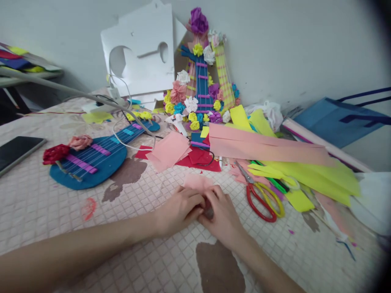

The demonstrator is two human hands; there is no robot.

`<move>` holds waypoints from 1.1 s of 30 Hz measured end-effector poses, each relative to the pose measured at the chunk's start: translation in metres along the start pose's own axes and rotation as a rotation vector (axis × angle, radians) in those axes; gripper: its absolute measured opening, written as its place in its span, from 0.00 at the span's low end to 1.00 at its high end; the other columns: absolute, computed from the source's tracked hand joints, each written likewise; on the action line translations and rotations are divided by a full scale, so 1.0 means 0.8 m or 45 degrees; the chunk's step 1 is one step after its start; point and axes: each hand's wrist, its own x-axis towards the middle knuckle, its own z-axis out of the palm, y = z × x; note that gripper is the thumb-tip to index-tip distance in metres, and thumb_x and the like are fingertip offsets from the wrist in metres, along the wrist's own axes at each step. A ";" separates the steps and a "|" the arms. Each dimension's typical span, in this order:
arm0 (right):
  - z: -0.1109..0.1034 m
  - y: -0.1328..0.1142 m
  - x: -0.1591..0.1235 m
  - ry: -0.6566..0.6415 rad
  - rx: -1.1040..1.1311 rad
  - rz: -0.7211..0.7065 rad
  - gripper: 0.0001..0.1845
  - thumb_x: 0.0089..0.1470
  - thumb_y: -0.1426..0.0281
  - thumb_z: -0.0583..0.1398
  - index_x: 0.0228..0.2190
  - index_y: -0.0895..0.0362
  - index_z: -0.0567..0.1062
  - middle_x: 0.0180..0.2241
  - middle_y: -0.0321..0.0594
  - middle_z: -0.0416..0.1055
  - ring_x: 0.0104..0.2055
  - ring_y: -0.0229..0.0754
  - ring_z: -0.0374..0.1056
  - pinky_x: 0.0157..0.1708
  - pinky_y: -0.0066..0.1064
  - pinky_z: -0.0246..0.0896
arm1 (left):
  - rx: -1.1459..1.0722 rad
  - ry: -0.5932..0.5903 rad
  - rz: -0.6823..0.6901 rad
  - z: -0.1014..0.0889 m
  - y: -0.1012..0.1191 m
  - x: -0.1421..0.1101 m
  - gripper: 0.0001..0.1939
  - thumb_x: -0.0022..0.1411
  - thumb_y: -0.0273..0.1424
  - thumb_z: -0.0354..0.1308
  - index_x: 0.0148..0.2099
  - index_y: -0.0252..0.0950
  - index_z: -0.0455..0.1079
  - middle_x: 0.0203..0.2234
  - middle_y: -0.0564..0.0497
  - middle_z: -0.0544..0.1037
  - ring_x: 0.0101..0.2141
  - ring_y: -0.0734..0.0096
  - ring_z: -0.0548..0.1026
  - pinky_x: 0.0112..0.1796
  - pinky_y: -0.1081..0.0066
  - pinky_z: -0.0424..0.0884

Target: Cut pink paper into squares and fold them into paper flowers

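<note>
Both my hands meet over the middle of the table, on a piece of pink crepe paper [198, 181]. My left hand [181, 207] has its fingers curled and pinched on the paper's near edge. From the other side my right hand [221, 211] pinches the same piece, thumb and fingers close to the left ones. Part of the paper is hidden under the fingers. Just beyond lies a stack of pink paper squares [169, 150], with red paper sheets [200, 158] beside it. Scissors with red and yellow handles [259, 195] rest to the right of my right hand.
A blue felt guitar [100, 156] with paper roses lies left, near a phone [20, 152]. Behind are a glue gun [177, 123], a power strip with cables [104, 106], and flower-covered guitars [201, 81]. Pink strips [269, 144] and yellow sheets [314, 179] pile up right.
</note>
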 end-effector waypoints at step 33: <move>-0.005 0.013 -0.013 -0.111 0.203 -0.159 0.03 0.57 0.72 0.52 0.31 0.53 0.64 0.31 0.37 0.68 0.32 0.41 0.68 0.30 0.30 0.63 | -0.006 0.013 -0.107 0.008 -0.007 0.001 0.09 0.58 0.26 0.55 0.42 0.34 0.61 0.35 0.50 0.74 0.38 0.65 0.71 0.41 0.63 0.58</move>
